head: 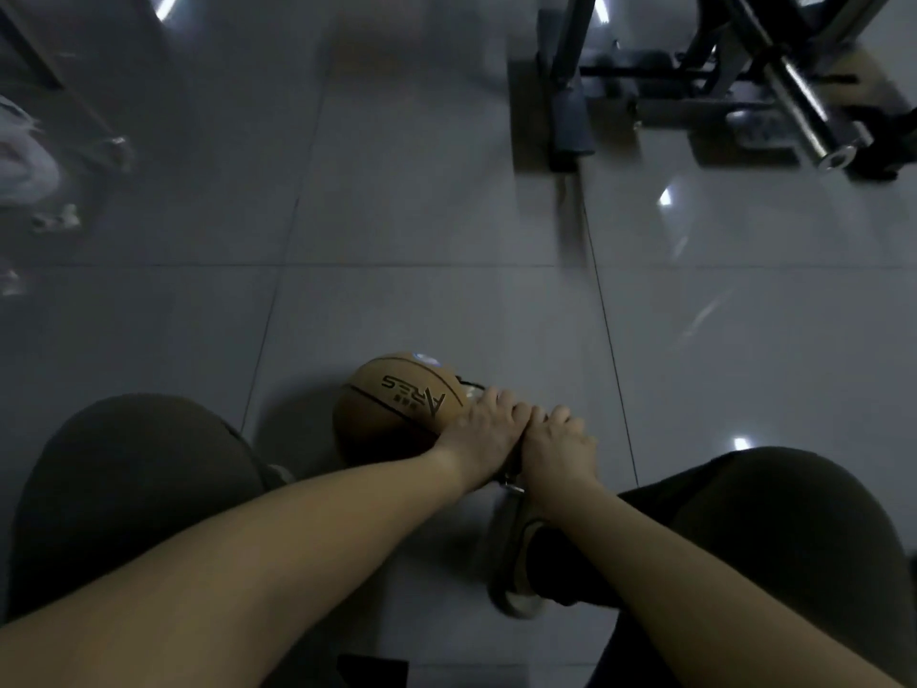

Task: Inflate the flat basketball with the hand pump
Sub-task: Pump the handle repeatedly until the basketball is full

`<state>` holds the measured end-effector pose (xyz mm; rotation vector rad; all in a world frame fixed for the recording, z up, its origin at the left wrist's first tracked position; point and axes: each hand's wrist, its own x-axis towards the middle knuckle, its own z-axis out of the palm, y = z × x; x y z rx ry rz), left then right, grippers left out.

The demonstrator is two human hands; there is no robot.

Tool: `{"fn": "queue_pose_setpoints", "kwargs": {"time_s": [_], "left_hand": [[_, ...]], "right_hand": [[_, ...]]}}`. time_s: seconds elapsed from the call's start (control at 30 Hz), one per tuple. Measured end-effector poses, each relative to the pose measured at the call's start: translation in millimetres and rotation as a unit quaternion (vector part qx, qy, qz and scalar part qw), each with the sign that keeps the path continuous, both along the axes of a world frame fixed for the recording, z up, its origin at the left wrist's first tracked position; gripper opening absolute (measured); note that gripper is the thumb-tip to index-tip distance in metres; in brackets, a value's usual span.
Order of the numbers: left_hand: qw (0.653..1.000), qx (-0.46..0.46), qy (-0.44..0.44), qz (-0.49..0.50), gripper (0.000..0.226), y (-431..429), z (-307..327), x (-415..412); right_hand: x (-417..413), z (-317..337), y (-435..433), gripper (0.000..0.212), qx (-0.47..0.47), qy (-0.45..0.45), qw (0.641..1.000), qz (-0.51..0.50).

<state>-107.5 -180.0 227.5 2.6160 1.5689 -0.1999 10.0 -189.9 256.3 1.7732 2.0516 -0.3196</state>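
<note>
An orange-brown basketball (397, 404) with black lettering lies on the tiled floor between my knees. Just right of it, my left hand (481, 432) and my right hand (558, 444) sit side by side, fingers curled down around the top of the hand pump (512, 481). Only a small metal part of the pump shows below my hands; the rest is hidden. A thin black hose (469, 384) runs over the ball's right edge under my left fingers.
My right shoe (518, 568) stands on the floor below the hands. My knees (134, 489) frame the ball on both sides. A black metal exercise machine (694, 81) stands at the far right. White items (25, 166) lie at the far left.
</note>
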Motion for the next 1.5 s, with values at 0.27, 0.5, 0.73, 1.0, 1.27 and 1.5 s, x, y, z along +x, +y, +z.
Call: {"fn": "queue_pose_setpoints", "kwargs": {"time_s": [0.27,0.5,0.73,1.0,1.27,1.5], "left_hand": [[0.992,0.091,-0.082,-0.028,0.020,36,107,-25],[0.984,0.136,-0.110,-0.024,0.038,3,107,-28],[0.989,0.120,-0.086,0.017,0.013,-25,35,-25],[0.997,0.073,-0.029,0.014,0.036,-4,-12,-1],[1.000,0.002,0.000,0.014,0.029,9,15,2],[0.976,0.181,-0.125,-0.007,0.038,46,116,-23]], "right_hand": [[6,111,46,0.022,0.057,0.087,0.994,0.020],[-8,109,3,0.016,0.155,0.043,0.984,0.076],[-13,40,-17,0.012,0.107,0.016,0.993,0.048],[0,-11,1,0.028,0.060,-0.020,0.998,0.011],[3,20,14,0.033,-0.001,0.023,0.999,0.030],[1,131,51,0.022,0.128,0.089,0.987,0.050]]}}
